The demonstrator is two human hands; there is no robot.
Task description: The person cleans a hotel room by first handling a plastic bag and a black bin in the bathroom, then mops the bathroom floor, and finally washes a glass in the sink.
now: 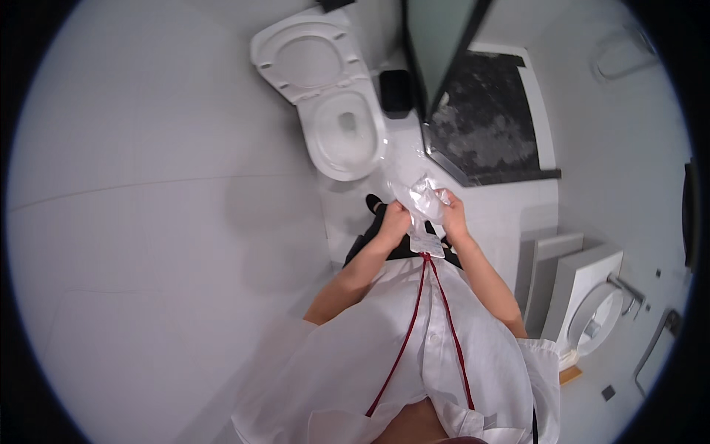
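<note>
Between my two hands is a clear plastic bag [426,198], crumpled and shiny with glare. My left hand [395,222] grips its near left edge with the fingers curled in. On the other side my right hand [454,215] pinches the bag's right edge. Whether anything is inside the bag, I cannot tell. A badge in a clear holder [427,245] hangs just below the bag, on a red lanyard [413,333] over my white shirt [371,344].
Ahead stands a white toilet [346,136] with its lid raised. A black bin [396,93] sits between it and a glass shower door [441,50]. The dark shower floor [488,122] lies beyond. At right are a washbasin [596,316] and a faucet [627,288].
</note>
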